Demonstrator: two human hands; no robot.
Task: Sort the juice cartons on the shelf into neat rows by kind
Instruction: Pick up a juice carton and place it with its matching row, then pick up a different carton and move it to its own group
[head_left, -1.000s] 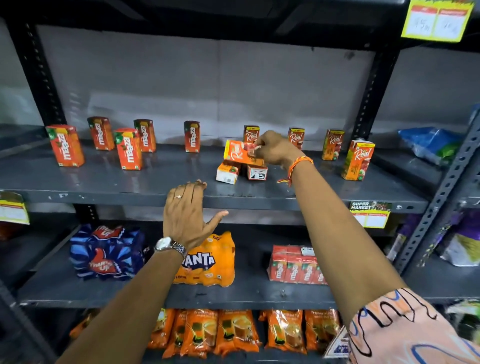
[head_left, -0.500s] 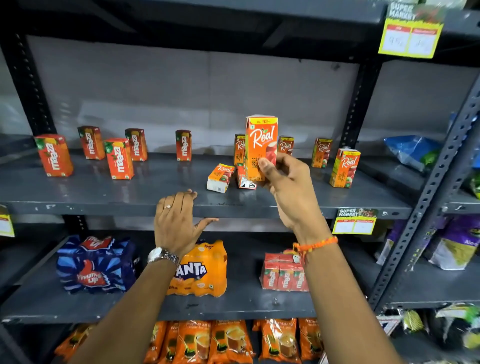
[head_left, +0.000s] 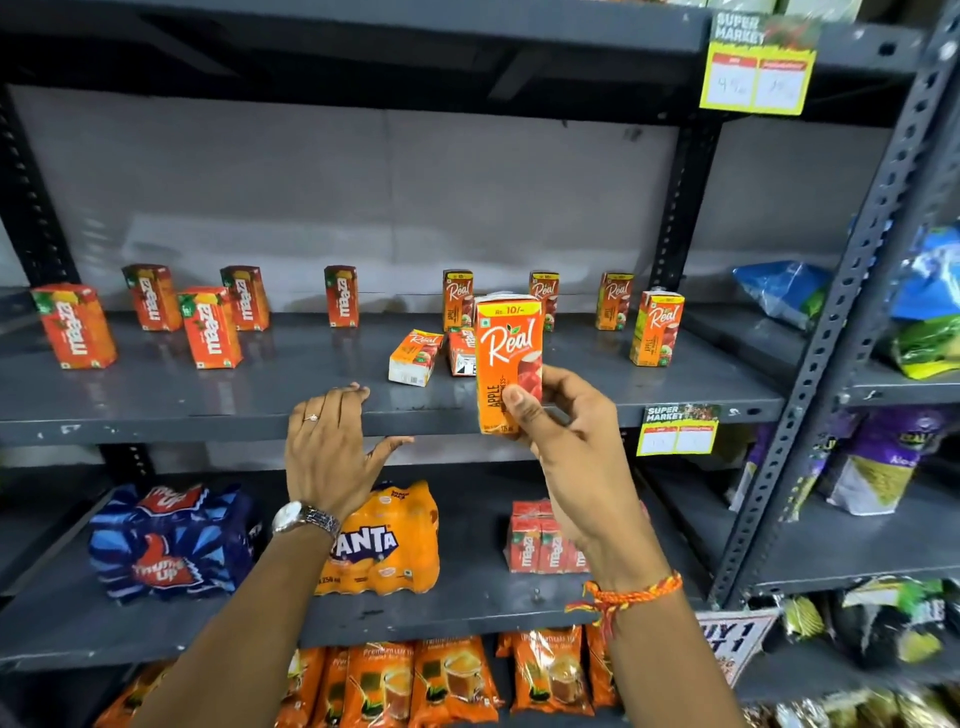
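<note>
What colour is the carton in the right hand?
Orange, with a yellow top band and white "Real" lettering; the carton shows best in the head view.

Head camera faces the shelf (head_left: 363, 410) closely, level

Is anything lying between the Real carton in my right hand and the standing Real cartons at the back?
Yes. Two tipped cartons, one Real and one beside it, lie behind the held carton in the right hand.

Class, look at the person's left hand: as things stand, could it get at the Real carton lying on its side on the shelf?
Probably yes. The left hand is empty, fingers resting on the shelf edge, and the toppled Real carton lies just beyond with bare shelf between them. The right hand stays off to the side.
</note>
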